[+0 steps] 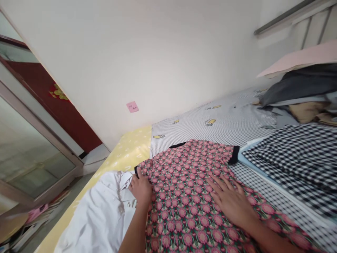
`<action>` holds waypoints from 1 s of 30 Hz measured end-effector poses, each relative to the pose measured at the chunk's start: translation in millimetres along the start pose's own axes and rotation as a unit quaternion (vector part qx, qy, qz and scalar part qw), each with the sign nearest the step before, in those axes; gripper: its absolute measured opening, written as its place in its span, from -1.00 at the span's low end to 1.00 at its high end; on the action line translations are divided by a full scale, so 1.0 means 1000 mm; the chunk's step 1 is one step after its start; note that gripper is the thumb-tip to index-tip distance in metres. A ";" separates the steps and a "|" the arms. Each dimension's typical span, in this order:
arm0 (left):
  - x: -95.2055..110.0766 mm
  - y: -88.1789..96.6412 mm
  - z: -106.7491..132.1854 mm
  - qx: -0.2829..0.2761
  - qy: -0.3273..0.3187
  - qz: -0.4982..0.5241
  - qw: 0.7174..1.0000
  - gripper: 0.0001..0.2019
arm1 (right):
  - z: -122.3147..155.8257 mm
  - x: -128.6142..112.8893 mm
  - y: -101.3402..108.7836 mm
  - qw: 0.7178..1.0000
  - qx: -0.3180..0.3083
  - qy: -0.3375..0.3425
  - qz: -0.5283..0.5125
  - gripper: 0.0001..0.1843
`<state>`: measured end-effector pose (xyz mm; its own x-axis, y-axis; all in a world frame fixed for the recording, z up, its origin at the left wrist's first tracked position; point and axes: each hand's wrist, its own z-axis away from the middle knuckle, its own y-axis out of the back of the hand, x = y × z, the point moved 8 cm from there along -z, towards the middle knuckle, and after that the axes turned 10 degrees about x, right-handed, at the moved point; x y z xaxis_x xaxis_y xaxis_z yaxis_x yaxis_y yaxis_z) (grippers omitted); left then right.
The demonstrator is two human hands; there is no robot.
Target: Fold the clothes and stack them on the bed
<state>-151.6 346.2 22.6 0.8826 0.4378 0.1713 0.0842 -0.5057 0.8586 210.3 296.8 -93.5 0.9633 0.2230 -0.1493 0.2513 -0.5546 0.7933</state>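
Bed [210, 123]: flowered shirt [189, 182] lies lengthwise, collar [177, 144] far; left hand [141, 188] grips the sleeve [145, 166] edge (fingers closed), right hand [231, 202] rests flat, fingers spread.

One pink floral fabric shirt [184, 182]; on it one left hand [141, 188], one right hand [231, 201]; beside it one white cloth garment [102, 211], one black-and-white checked cloth [292, 158].

floral shirt [184, 182] cropped below, clothes pile [302, 91] blurred
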 end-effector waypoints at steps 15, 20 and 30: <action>0.005 -0.022 0.161 -0.054 -0.263 -0.125 0.955 -0.48 | 0.004 -0.009 0.028 0.991 -0.088 -0.090 -0.039 -0.39; 0.003 -0.009 0.173 -0.040 -0.260 -0.128 0.956 -0.46 | 0.036 -0.004 0.048 0.994 -0.073 -0.078 -0.023 -0.42; -0.007 0.004 0.189 -0.073 -0.201 -0.103 0.971 -0.45 | 0.053 0.001 0.062 0.998 -0.041 -0.050 0.007 -0.43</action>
<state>-70.0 201.2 -66.7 0.9657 0.1784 -0.1887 0.2377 -0.3141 0.9192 231.5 220.5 -75.7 0.9723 0.1314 -0.1932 0.2331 -0.4891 0.8405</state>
